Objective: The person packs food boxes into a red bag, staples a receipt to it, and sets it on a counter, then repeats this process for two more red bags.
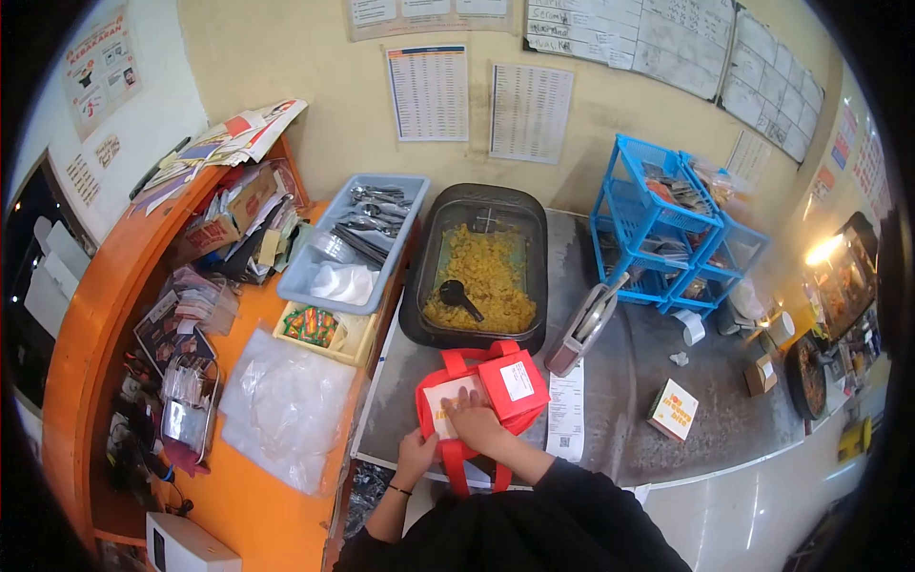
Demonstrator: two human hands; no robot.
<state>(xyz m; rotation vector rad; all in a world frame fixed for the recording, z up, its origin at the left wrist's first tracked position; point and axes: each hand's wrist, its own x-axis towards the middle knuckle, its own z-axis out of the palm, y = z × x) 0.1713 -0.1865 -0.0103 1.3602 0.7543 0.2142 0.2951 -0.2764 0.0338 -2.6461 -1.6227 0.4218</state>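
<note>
A red bag (456, 358) with red handles stands at the near edge of the metal counter. Inside it lie a cream box (440, 393) with orange print and a red box (513, 381) with a white label. My right hand (474, 422) rests on the cream box, its fingers spread. At the bag's near left side is my left hand (416, 456), fingers curled against the bag's edge. A printed receipt (565, 410) lies right of the bag.
Behind the bag is a black tray (412, 319) of yellow food with a black scoop. Blue racks (658, 224), a small box (672, 410) and a tape roll (688, 327) are to the right. A blue cutlery bin (297, 281) and plastic bags (286, 410) are left.
</note>
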